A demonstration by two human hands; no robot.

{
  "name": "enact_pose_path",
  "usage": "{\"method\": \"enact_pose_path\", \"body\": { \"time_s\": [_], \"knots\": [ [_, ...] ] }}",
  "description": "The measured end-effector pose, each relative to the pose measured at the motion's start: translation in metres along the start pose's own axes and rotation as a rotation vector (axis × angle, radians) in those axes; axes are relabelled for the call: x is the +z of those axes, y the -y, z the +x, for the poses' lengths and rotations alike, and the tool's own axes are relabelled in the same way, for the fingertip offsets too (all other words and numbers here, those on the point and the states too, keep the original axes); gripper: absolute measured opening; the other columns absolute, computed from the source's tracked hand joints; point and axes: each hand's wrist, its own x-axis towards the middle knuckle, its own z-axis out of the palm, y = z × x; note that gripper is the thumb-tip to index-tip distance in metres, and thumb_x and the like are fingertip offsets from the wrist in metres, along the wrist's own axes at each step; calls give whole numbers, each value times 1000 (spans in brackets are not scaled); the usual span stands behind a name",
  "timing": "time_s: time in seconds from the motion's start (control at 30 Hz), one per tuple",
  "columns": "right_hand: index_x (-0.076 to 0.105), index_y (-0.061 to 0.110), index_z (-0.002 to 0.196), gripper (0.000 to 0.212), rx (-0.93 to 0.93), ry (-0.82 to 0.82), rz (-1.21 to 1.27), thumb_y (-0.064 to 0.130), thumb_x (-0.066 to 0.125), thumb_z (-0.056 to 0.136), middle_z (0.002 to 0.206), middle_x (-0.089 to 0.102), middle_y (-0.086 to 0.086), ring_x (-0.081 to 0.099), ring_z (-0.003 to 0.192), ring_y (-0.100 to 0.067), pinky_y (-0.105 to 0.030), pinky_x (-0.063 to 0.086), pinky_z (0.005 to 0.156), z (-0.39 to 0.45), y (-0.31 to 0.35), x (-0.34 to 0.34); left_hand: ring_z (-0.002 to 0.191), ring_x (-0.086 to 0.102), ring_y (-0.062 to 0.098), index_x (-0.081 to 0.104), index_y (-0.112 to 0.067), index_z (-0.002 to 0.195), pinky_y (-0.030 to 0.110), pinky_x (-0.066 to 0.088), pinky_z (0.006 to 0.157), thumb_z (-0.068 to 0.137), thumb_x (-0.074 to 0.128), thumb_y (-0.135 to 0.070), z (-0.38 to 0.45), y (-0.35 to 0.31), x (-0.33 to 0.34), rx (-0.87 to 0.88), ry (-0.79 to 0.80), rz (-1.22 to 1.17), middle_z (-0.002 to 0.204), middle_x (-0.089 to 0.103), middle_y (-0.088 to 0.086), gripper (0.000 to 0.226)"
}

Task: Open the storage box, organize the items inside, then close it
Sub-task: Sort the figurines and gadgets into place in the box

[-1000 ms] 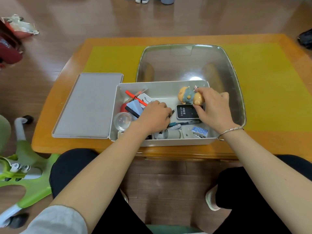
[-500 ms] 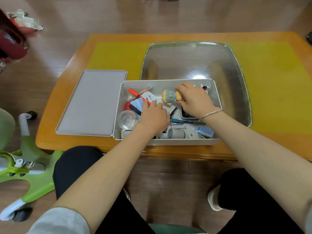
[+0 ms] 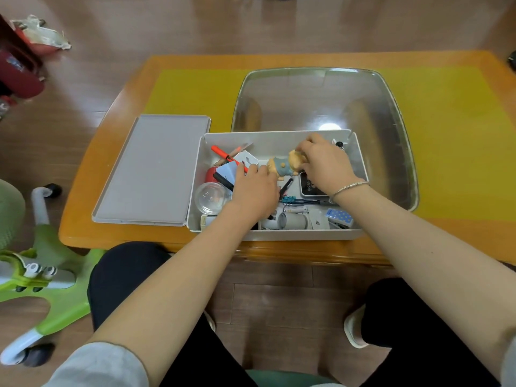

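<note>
This looks like a home living room: a low orange wooden worktop (image 3: 92, 219) with a yellow mat (image 3: 446, 121) stands on wood-plank flooring (image 3: 139, 29), a child's green ride-on toy (image 3: 47, 277) sits beside it, and household clutter (image 3: 33, 37) lies at far left.

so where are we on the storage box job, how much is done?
Opening is done: the lid lies flat on the table left of the storage box. Sorting is under way: the right hand grips the small figurine inside the box, and the left hand is down among the clutter; whether it holds anything is hidden. Items still look jumbled. Left: finish organizing, refit the lid.
</note>
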Motion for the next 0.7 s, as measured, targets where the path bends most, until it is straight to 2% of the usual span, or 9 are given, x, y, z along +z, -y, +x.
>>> {"method": "enact_pose_path", "body": {
  "time_s": [0.13,0.27,0.37,0.5,0.7],
  "knots": [
    [62,9,104,22,45,-56,-32,4,50,87,106,59,-14,57,96,-35,-41,49,73,-20,-13,-4,120,45,29,49,-13,128,45,27,108,101,33,-36,4,-5,0,18,-104,-65,134,48,8,38],
    [61,7,109,25,58,116,-77,6,53,85,110,60,-15,55,103,-34,-41,50,80,-36,-19,-2,119,46,31,42,-10,134,40,35,97,101,32,-39,7,-14,1,31,-74,-87,141,41,10,46],
    [57,5,107,25,43,179,-58,18,60,87,114,58,-15,54,106,-33,-42,49,83,-38,-19,0,124,46,33,33,-6,142,45,29,103,100,31,-44,11,-20,0,10,8,-75,150,30,12,56],
    [57,6,108,38,33,231,-72,33,66,83,115,58,-12,51,109,-29,-40,47,87,-41,-23,4,139,31,29,18,-6,151,49,17,114,101,27,-46,16,-21,2,55,96,-112,160,11,12,64],
    [56,8,112,43,33,214,-79,31,71,79,118,57,-10,48,112,-27,-40,46,90,-42,-27,10,144,19,31,15,-7,151,52,13,116,100,28,-49,18,-21,1,83,135,-117,161,6,13,67]
  ]
}}
